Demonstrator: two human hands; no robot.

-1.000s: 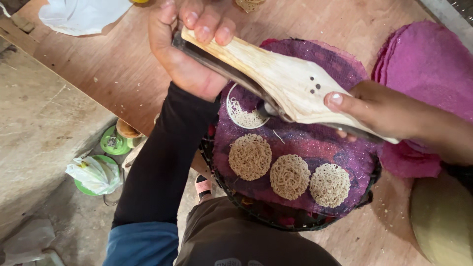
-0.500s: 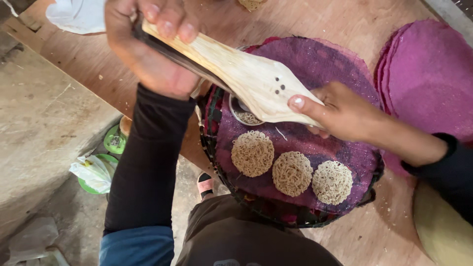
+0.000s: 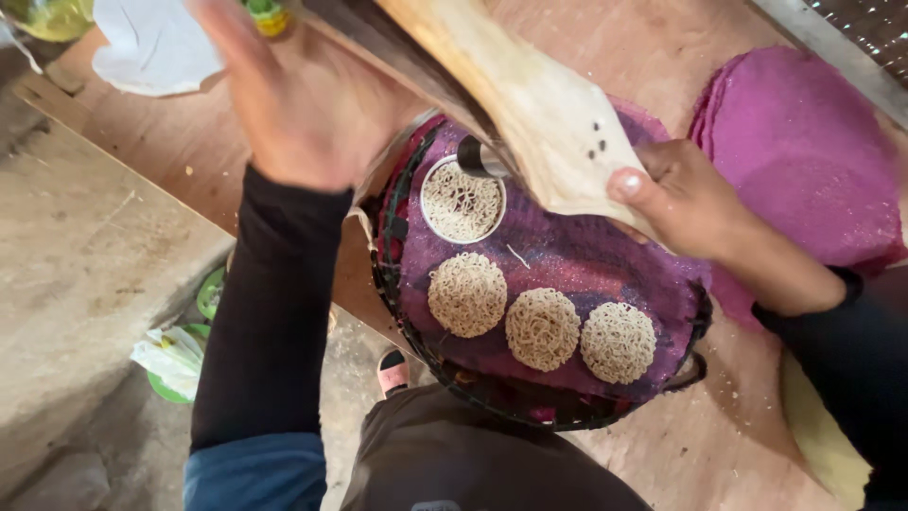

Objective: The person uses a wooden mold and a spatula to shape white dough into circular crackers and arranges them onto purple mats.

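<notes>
1. We are gripping the wooden press (image 3: pixel 530 104) over the round tray (image 3: pixel 407 284): left hand (image 3: pixel 303 104) grasping its top, right hand (image 3: pixel 681 194) pinching its lower edge.
2. The tray is carrying four noodle discs (image 3: pixel 542 328) on purple cloth (image 3: pixel 605 265).
3. The press is hiding the tray's far edge.

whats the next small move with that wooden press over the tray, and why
Probably lift the wooden press clear and shift it to bare purple mat: both hands, left hand and right hand, grip it, and the ring mould already looks full of noodle strands.

Four noodle discs (image 3: pixel 467 294), two hands (image 3: pixel 303 104).
</notes>
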